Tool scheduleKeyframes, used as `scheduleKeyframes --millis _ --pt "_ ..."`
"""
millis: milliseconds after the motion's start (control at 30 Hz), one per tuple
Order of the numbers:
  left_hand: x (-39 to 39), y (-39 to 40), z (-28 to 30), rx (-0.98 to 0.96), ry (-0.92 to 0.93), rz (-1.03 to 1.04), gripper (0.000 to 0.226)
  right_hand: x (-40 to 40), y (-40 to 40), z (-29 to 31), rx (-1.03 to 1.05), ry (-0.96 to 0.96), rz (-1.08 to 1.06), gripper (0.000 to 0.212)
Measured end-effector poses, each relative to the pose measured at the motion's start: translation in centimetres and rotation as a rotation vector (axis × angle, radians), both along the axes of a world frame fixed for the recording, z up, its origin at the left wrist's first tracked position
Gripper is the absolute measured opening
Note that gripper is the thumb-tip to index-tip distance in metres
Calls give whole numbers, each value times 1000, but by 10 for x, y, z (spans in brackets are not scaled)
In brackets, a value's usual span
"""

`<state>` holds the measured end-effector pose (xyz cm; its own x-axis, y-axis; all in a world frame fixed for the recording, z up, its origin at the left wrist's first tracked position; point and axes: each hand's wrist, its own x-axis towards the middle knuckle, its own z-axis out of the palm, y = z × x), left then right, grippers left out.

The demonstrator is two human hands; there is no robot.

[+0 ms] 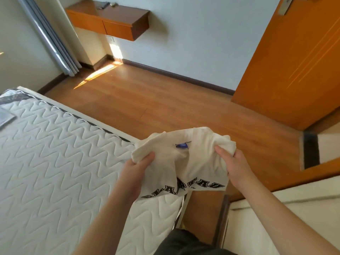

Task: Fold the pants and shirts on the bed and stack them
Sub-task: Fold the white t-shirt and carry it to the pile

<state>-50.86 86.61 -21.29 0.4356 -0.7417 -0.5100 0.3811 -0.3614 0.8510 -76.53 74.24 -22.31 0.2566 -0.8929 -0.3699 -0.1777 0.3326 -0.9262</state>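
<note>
A white shirt [184, 155] with black lettering along its lower part and a small blue tag near the collar hangs in the air over the corner of the bed [55, 153]. My left hand [138, 168] grips its left shoulder area. My right hand [233, 162] grips a bunched part at the right shoulder. The shirt is crumpled between the two hands. A grey folded piece of cloth [5, 117] lies at the far left edge of the mattress, mostly cut off by the frame.
The quilted white mattress fills the left. Wooden floor [165, 103] lies beyond it. An orange door [294, 61] stands at the right, a wall-mounted wooden shelf [110, 21] at the back, grey curtains [53, 39] at the left. White furniture [294, 208] sits at the lower right.
</note>
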Motion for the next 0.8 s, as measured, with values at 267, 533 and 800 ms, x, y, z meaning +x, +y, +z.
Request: scheduleKeyframes --millis 267,533,800 --pt "7 -72 -8 47 25 47 60 10 -72 -1 1 84 8 51" --pt "3 -158 -18 62 -31 93 46 25 -173 -8 18 87 88 38" --pt "-11 -294 -27 76 1 239 51 27 -342 -37 74 38 129 34"
